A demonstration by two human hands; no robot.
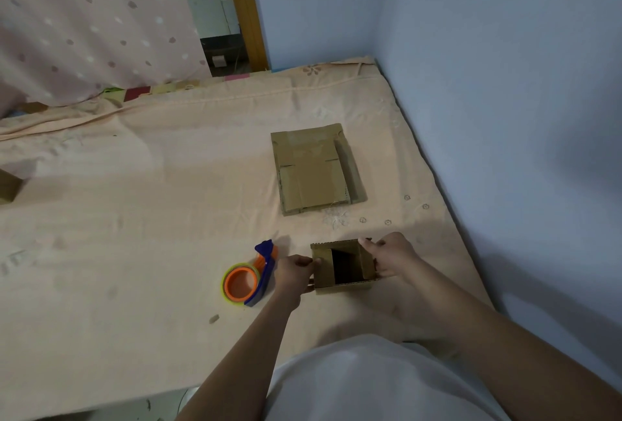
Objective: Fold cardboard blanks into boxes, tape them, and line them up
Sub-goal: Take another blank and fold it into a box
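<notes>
Cardboard box (343,267), half-formed and open on top, standing on the near right of the bed (168,218). Gripping its left wall: left hand (294,274), fingers curled. Pinching its right wall: right hand (392,257). Lying just left: orange tape dispenser (250,277). Resting farther off: flat cardboard blanks (316,169), near the blue wall (505,84).
</notes>
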